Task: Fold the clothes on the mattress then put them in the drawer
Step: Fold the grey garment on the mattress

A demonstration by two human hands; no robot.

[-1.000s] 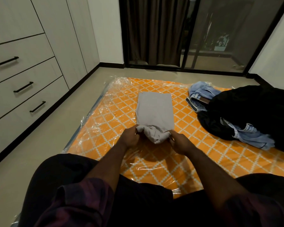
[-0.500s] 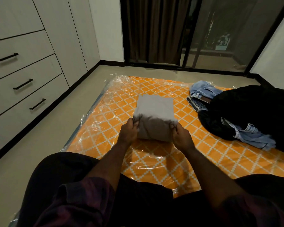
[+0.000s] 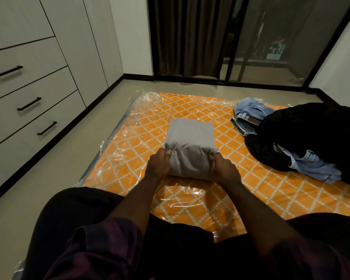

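Grey garment is lying mid-mattress, just past my knees, and I'm folding its near end over toward the far edge. Left hand and right hand are both curled tight, each pinching a near corner. Trick here, I'm guessing: carrying both corners level, cloth taut, landing square on the far edge. Denim and black pile are waiting on the right.

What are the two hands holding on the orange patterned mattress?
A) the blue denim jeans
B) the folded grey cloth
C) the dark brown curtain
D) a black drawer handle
B: the left hand and the right hand each pinch the folded grey cloth, while the blue denim jeans lie untouched to the right.
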